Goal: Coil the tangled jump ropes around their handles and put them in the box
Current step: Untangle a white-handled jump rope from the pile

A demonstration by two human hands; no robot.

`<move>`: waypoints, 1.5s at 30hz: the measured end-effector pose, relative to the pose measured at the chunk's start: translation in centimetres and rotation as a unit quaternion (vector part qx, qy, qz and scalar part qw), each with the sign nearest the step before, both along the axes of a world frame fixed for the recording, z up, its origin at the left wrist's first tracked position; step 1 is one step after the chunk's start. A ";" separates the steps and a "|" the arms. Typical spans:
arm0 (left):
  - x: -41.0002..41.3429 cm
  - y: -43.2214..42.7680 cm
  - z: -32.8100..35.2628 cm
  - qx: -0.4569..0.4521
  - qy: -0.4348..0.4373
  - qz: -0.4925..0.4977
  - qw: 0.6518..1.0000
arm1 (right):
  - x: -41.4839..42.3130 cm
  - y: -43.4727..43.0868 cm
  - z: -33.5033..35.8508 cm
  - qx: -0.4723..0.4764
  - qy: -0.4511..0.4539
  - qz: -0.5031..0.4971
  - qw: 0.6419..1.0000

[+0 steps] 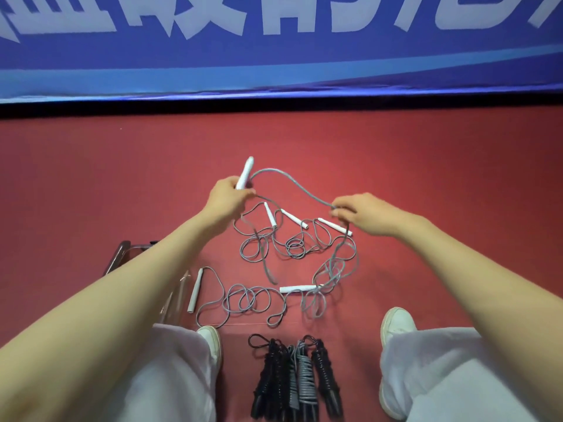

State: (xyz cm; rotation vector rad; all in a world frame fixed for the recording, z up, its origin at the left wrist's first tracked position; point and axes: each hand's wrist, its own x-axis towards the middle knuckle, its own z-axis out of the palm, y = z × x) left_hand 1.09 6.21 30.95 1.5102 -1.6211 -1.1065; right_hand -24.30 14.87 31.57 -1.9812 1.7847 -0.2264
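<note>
Currently, the left hand (227,198) is gripping a slim white plastic handle (245,173); the right hand (364,214) is pinching its thin grey cord (294,181). Pulling risks tightening possibly knotted loops (294,246) below the fingers.

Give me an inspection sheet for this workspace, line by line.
Surface: red floor.
Job's things: tangled grey ropes with white handles on the floor; coiled bundles between the white shoes; clear box at left, partly behind the left arm.
Clutter: nothing seen.
Hands: left hand grips a raised handle; right hand pinches its grey rope.
Cables: nothing seen apart from the ropes.
Surroundings: blue banner with white lettering behind.
</note>
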 end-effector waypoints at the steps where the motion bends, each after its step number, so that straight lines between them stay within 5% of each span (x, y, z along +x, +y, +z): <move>1: 0.1 0.1 -0.3 0.018 -0.052 -0.021 0.998 | 0.3 -0.1 0.9 -0.037 -0.023 0.004 0.999; 9: -3.7 4.0 2.5 0.017 0.064 -0.237 0.969 | 3.4 -0.4 3.6 -0.091 -0.042 0.043 0.994; 12: -3.9 4.2 2.7 -0.016 0.089 -0.214 0.973 | 3.7 -0.6 3.9 -0.067 -0.139 0.012 0.988; 14: -4.1 4.1 3.1 -0.014 0.182 -0.165 0.969 | 3.6 -0.6 3.1 -0.011 -0.230 -0.016 0.973; 17: -3.9 3.0 3.8 0.000 0.313 -0.065 0.948 | 2.5 -0.7 0.1 0.066 -0.075 0.001 0.995; 19: -2.9 1.6 2.9 -0.012 0.267 -0.011 0.963 | 1.4 -0.7 -0.7 0.074 -0.002 -0.008 0.997; 21: -1.3 0.3 1.0 -0.024 0.082 0.003 0.996 | 0.5 -1.0 -0.2 0.014 0.004 -0.041 0.999; 24: -0.6 0.5 -0.7 0.021 -0.108 -0.068 0.992 | 0.7 -1.2 1.5 -0.051 -0.051 -0.045 0.996; 31: -3.8 3.1 0.4 -0.073 -0.032 -0.233 0.969 | 3.8 -1.0 2.9 -0.073 -0.036 0.050 0.995; 34: -3.9 2.8 0.9 -0.074 0.008 -0.195 0.978 | 3.5 -1.0 2.9 -0.081 -0.074 0.038 0.993; 38: -4.0 2.4 2.0 0.041 0.200 -0.108 0.973 | 2.6 -0.9 1.9 -0.016 -0.066 0.018 0.998; 41: -3.8 1.5 1.9 0.100 0.247 -0.013 0.964 | 2.9 -1.0 2.3 -0.008 -0.120 0.005 0.993; 43: -2.7 0.5 1.3 0.117 0.218 0.040 0.968 | 2.8 -1.2 2.8 -0.024 -0.177 0.000 0.984; 45: -1.4 0.4 0.8 0.092 0.075 -0.005 0.993 | 2.3 -1.4 3.0 -0.047 -0.179 -0.004 0.983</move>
